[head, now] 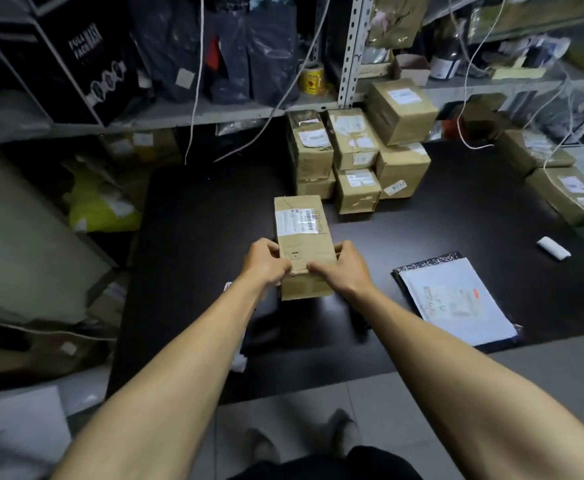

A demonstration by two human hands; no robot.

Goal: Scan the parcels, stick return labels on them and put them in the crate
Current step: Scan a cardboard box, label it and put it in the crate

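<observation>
a long cardboard parcel [302,244] is gripped mid-frame by the left hand [266,261] and right hand [344,268]. both hands' fingers are curled round its near end.

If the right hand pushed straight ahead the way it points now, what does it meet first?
Likely the stack of cardboard parcels at the table's far edge. The right hand grips the near end of the long parcel, pointing away; depth is uncertain.
</observation>
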